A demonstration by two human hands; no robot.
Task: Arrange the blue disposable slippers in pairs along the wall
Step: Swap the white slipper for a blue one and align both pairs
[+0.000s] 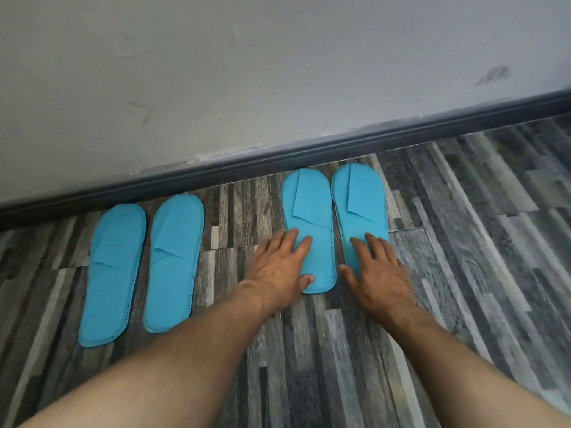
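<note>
Two pairs of flat blue disposable slippers lie on the floor with their toes toward the wall. The left pair is made of a far-left slipper [112, 273] and its mate [174, 261], side by side and untouched. In the right pair, my left hand [278, 267] rests flat with spread fingers on the heel half of one slipper [309, 211]. My right hand [377, 267] lies flat on the heel of the other slipper [360, 199], hiding that end. Neither hand grips anything.
A dark skirting board [309, 156] runs along the foot of a pale grey wall [247, 72], slanting up to the right. The floor [463, 242] has grey wood-pattern planks. A gap of bare floor separates the two pairs.
</note>
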